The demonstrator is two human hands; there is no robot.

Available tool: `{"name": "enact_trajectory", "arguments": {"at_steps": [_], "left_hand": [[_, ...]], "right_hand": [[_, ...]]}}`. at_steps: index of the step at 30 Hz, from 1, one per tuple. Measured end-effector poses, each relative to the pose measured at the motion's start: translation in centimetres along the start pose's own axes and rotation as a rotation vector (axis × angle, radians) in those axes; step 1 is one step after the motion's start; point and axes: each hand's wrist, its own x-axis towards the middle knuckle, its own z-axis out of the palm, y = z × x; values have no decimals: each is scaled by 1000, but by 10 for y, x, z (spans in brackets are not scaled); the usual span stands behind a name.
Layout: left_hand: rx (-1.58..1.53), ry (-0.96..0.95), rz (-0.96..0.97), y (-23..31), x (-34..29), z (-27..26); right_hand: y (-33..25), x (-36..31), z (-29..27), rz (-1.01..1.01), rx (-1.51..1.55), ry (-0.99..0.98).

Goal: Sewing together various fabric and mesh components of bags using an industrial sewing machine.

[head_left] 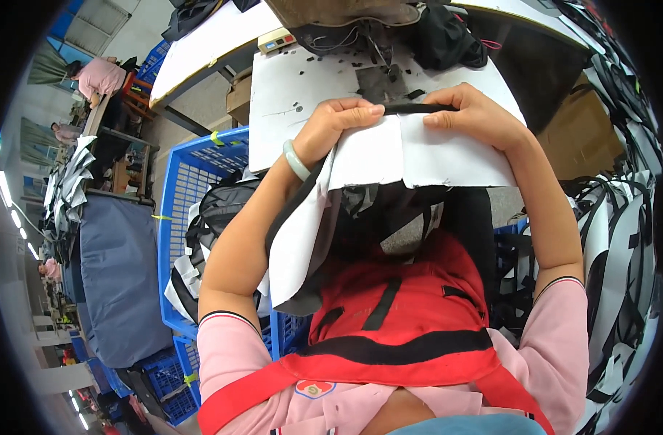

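A white fabric panel [367,156] with a seam down its middle hangs from my hands over the near edge of the sewing table. A black binding strip [416,109] runs along its far edge. My left hand [338,122] pinches this edge between thumb and fingers. On the other end of the strip, my right hand [470,116] is closed with its thumb flat on the white side. More of the panel, also edged in black, drapes down beside my left forearm. Just beyond my hands stands a sewing machine [346,22], its needle area partly in view.
The white tabletop [295,101] carries small black scraps. To the left stands a blue plastic crate [173,239] holding black, grey and white pieces. Bundles of strapped pieces [621,239] hang at the right, near a cardboard box [581,138]. Other people work at the far left.
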Motion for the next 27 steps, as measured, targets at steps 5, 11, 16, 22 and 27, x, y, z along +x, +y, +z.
{"name": "enact_trajectory", "arguments": {"at_steps": [5,11,16,22,27], "left_hand": [[-56,50,83,-5,36,-11],[-54,46,62,-18,68,-30],[-69,82,27,-20,76,-30],[-112,85,17,-23,83,-36],[-70,108,38,-21,85,-38]], "right_hand": [[5,18,-16,43,-53,77],[21,42,-28,8,-5,45],[30,52,-30,41,3,82],[29,57,-36,74,-3,54],[27,59,-36,72,4,63]]}}
